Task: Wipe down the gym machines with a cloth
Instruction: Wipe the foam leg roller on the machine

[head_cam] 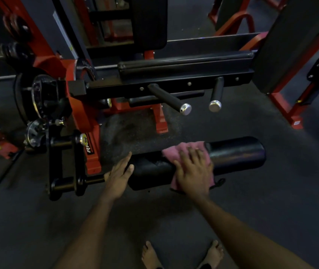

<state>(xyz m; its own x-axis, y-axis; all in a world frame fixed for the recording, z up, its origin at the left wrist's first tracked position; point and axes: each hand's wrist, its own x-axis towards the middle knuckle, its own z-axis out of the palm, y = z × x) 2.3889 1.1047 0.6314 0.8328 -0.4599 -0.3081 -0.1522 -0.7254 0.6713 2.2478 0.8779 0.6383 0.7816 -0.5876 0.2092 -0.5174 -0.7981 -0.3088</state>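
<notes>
A black padded roller [236, 152] of a red and black gym machine [80, 117] lies across the middle of the view. A pink cloth [176, 152] is draped over the roller. My right hand [193, 169] presses flat on the cloth with its fingers spread. My left hand [118, 175] rests with straight fingers against the left end of the roller, holding nothing.
Two black handles with chrome caps [185, 108] stick out towards me above the roller. A long black pad [183, 63] sits behind them. Weight plates [38, 98] hang at the left. Red frame legs [287, 109] stand at the right. My bare feet [150, 255] are on the dark rubber floor.
</notes>
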